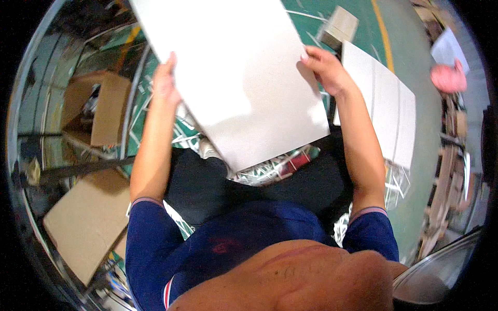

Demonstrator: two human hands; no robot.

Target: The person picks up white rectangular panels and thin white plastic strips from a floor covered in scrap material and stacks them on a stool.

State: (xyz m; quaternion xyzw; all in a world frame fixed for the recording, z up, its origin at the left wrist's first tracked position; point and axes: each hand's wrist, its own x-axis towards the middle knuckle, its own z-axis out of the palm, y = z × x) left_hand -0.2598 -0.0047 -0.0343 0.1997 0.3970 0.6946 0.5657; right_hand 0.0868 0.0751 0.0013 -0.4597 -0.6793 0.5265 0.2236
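A large white board (236,78) is held up in front of me between both hands, tilted, with its near edge above my lap. My left hand (166,83) grips its left edge, the thumb side against the board. On the opposite edge, my right hand (326,70) is closed with the thumb on top and the fingers mostly hidden underneath. The far end of the board runs out of the picture. Just to the right of my right forearm lies a stack of pale panels (381,106).
White strips (259,173) litter the green floor around my legs. An open cardboard box (111,111) and a flat brown cardboard sheet (85,223) are at the left. Ahead to the right sits a small grey block (340,27). Wooden pieces (443,202) and a pink bundle (448,79) line the right side.
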